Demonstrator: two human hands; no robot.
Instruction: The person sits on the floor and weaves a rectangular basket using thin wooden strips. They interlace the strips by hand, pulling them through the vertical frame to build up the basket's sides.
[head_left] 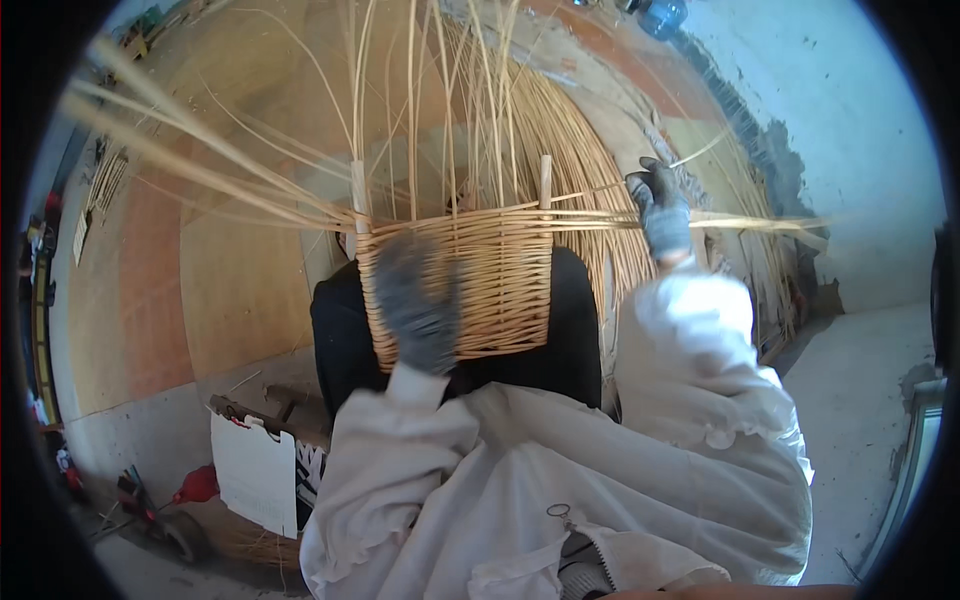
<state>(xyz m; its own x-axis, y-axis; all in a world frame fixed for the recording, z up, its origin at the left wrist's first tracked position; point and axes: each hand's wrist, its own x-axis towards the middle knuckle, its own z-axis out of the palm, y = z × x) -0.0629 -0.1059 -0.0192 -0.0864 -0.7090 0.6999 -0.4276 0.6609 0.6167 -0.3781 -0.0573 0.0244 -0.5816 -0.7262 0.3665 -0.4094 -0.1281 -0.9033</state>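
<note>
A woven wicker panel [505, 290] stands over my dark-clad lap, its rows packed closely between two thicker wooden stakes, the left stake [359, 185] and the right stake [545, 180]. Long thin rods rise from its upper edge, and others fan out to the left. My gloved left hand [415, 300] is in front of the panel's left half, smeared by motion, so its fingers cannot be made out. Out to the right of the panel, my gloved right hand [662, 210] is closed around pale weaving rods [590, 216] that run sideways from the panel's top rows.
A large heap of loose rods [560, 125] lies on the floor beyond and right of the panel. At lower left are a white board [252, 470] and a red object [196, 485]. A pale wall [860, 150] bounds the right side. A blue container [662, 17] is at the top.
</note>
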